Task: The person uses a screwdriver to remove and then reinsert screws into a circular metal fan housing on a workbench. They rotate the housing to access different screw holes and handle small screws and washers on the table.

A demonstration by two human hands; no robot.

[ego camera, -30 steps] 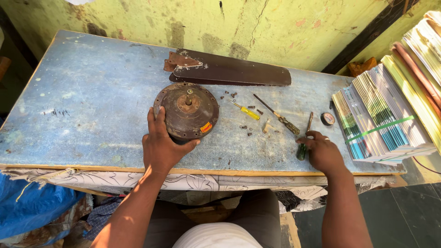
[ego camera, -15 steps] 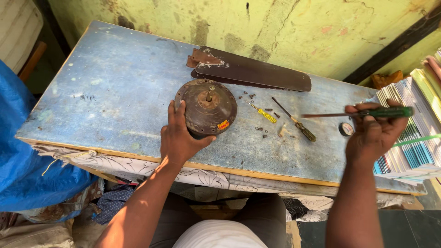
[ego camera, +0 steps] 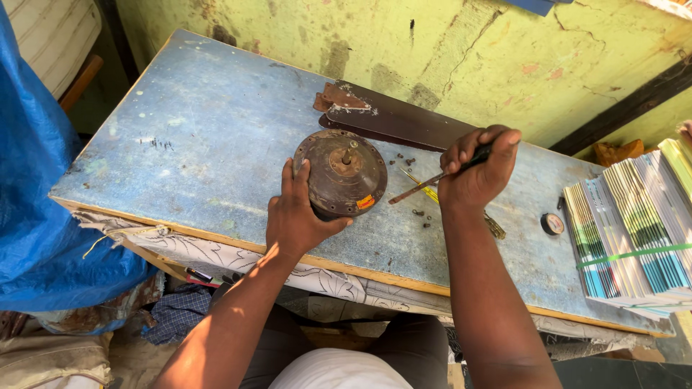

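Hands work over a round, rusty brown motor housing [ego camera: 343,173] that sits flat near the middle of a worn blue bench [ego camera: 180,137], a short shaft standing up from its centre and an orange sticker on its near right edge. The left hand [ego camera: 297,216] presses against the housing's near left side, fingers [ego camera: 303,176] spread apart and laid up along the rim, thumb hooked around the near edge. The right hand [ego camera: 476,173] hovers just right of the housing, its fingers clamped around the dark handle of a screwdriver [ego camera: 425,186], whose shaft slants down and left, the tip close to the housing's right edge; whether it touches cannot be told.

Small dark screws [ego camera: 418,212] lie scattered on the bench between the housing and the right hand, beside a yellow-handled tool [ego camera: 425,191]. A dark brown fan blade [ego camera: 393,119] lies along the far edge, just behind the housing. A roll of black tape [ego camera: 553,224] rests further right, near a stack of striped booklets [ego camera: 634,238]. Blue tarpaulin [ego camera: 36,187] hangs at the left.
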